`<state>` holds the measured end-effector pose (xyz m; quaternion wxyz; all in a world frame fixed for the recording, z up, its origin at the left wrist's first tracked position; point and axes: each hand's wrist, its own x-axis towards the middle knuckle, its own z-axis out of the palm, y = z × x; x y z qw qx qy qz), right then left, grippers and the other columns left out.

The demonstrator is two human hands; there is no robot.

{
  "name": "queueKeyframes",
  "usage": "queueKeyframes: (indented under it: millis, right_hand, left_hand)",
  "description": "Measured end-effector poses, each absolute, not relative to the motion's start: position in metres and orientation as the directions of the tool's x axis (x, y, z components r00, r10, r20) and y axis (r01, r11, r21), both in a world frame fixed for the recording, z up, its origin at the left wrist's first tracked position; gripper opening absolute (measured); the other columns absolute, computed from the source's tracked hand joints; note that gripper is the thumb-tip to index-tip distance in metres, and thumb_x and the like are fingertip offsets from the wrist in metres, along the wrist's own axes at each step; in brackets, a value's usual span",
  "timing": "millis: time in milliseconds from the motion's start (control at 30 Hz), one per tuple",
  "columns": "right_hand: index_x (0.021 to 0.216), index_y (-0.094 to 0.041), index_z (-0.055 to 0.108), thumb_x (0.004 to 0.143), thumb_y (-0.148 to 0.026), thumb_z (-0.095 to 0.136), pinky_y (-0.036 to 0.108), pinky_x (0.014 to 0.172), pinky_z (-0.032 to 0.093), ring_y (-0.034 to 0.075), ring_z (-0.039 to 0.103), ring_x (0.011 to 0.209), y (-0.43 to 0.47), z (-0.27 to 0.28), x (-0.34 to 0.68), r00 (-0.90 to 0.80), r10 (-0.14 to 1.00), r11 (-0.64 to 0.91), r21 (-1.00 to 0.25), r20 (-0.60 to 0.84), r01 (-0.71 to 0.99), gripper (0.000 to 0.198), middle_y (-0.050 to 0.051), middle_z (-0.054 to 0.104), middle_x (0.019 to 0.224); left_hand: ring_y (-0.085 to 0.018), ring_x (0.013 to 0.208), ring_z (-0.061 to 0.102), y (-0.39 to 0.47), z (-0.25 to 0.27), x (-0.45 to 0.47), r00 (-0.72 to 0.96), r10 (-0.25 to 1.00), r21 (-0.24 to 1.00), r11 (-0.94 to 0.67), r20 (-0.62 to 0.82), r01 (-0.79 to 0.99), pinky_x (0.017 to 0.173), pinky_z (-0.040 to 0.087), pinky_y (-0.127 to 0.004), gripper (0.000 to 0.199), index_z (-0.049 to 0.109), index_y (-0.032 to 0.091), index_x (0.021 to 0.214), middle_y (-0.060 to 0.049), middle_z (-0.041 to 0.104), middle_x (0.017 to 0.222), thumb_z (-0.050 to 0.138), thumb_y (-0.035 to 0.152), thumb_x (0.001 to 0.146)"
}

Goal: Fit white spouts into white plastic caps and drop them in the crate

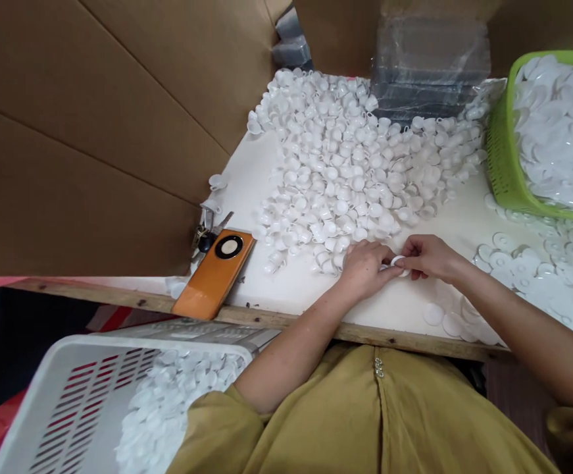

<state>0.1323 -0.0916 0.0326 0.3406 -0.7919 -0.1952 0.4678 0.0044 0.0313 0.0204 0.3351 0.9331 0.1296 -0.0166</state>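
Note:
My left hand [365, 266] and my right hand [427, 255] meet over the white table [291, 283], fingertips pinching one small white plastic piece [397, 262] between them. Just behind my hands lies a big heap of small white plastic cups [350, 164]. To the right, flat white discs [523, 270] are spread on the table. I cannot tell whether the piece in my fingers is a cup, a disc or both joined.
A green basket [500, 164] of white discs stands at the right. A white basket [64, 395] with white parts sits below the table's wooden edge at left. An orange phone [214, 273] and keys [206, 236] lie at the left edge. Cardboard walls [93, 131] and stacked clear trays [429, 66] stand behind.

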Motion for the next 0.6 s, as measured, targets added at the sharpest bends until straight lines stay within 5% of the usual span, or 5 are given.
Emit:
queueKeyframes:
  millis: [367, 600]
  right_hand:
    - [0.063, -0.019, 0.051, 0.059, -0.026, 0.077, 0.021, 0.039, 0.038, 0.009, 0.049, 0.041, -0.085, 0.029, 0.14, 0.47, 0.683, -0.67, -0.736, -0.559, 0.099, 0.027, -0.005, 0.053, 0.05]
    - [0.079, -0.02, 0.059, 0.073, -0.046, 0.064, 0.027, 0.052, 0.047, 0.014, 0.056, 0.057, -0.111, 0.033, 0.14, 0.51, 0.786, -0.507, -0.836, -0.35, 0.208, 0.027, 0.0, 0.06, 0.066]
  left_hand:
    - [-0.026, 0.095, 0.056, 0.03, 0.034, 0.018, 0.939, 0.226, 0.52, -0.787, -0.259, 0.332, 0.087, 0.038, -0.043, 0.029, 0.059, 0.021, 0.086, -0.003, 0.066, 0.092, 0.062, 0.048, 0.078]
    - [-0.024, 0.093, 0.056, 0.022, 0.036, -0.005, 0.941, 0.319, 0.622, -0.716, -0.114, 0.318, 0.088, 0.038, -0.043, 0.015, 0.059, 0.02, 0.076, -0.002, 0.064, 0.084, 0.064, 0.034, 0.078]
